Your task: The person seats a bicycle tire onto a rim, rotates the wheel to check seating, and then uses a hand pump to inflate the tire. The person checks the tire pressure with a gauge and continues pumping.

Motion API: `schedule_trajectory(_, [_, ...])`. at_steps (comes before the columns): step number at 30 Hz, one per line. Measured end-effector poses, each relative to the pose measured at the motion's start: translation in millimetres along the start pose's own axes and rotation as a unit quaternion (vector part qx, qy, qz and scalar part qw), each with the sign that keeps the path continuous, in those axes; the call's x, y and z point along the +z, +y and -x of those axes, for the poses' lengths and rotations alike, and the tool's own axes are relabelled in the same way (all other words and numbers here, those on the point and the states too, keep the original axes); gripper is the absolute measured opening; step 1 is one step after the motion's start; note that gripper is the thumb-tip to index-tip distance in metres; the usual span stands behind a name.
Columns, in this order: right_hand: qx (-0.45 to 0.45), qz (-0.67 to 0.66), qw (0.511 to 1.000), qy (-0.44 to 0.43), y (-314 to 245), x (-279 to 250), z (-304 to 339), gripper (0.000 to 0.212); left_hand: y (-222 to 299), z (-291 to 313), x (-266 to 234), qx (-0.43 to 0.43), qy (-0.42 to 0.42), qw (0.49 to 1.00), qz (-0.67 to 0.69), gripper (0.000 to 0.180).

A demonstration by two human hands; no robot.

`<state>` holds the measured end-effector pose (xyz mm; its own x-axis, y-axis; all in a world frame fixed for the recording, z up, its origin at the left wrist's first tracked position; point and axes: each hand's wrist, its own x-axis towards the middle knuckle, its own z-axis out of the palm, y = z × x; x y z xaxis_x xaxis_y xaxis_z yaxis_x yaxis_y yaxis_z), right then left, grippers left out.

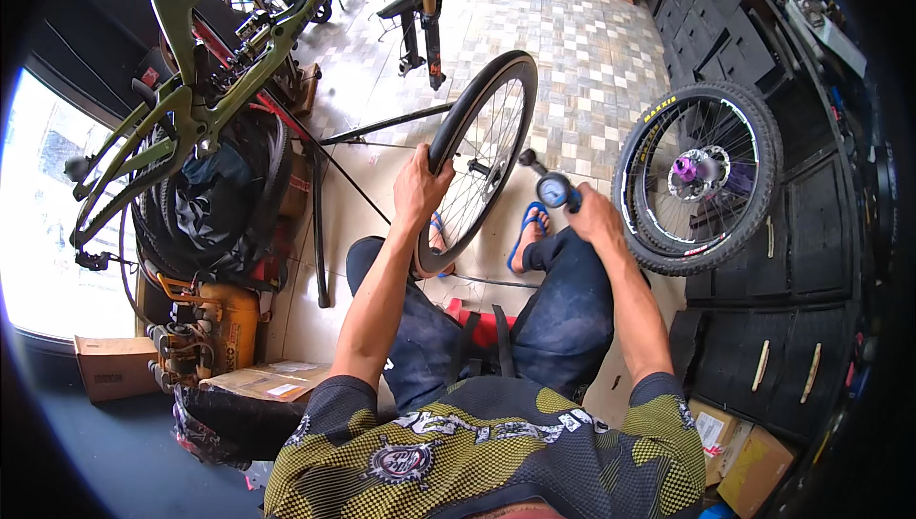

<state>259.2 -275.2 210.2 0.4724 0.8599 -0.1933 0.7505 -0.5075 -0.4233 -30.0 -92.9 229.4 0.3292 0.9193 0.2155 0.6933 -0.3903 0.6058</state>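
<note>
A yellow-and-black patterned jersey (487, 452) fills the foreground above dark jeans as a person sits in a bicycle workshop. The left hand (420, 185) is closed around the rim of a slim black road wheel (477, 152) standing upright between the knees. The right hand (593, 216) is wrapped around an inflator with a blue pressure gauge (553, 191), just beside the spokes. Beyond, a knobby mountain-bike wheel (697, 176) leans against dark cabinets; a green bike frame (191, 90) hangs at left.
</note>
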Motion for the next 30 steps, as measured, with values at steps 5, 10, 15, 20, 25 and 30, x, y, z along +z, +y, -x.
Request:
schedule_trajectory(5, [-0.034,0.028,0.998,-0.036,-16,27,18,0.038,1,9,2,0.013,0.03,0.999,0.023,0.034])
schedule_trajectory(10, [-0.037,0.047,0.997,-0.044,-19,32,22,0.041,16,34,28,-0.007,0.049,0.997,0.066,0.037])
schedule_trajectory(15, [-0.018,0.028,0.999,0.022,6,30,14,0.04,53,24,48,-0.036,0.03,0.992,0.114,0.055])
schedule_trajectory(20, [-0.013,-0.045,0.994,0.094,47,30,5,0.035,70,-6,76,-0.01,0.032,0.986,0.164,0.06])
schedule_trajectory(25, [-0.005,-0.075,0.992,0.106,78,44,-1,0.039,81,-24,89,-0.017,0.034,0.982,0.185,0.065])
schedule_trajectory(30, [0.002,-0.045,0.995,0.093,74,49,3,0.038,85,-29,87,-0.038,0.011,0.98,0.197,0.064])
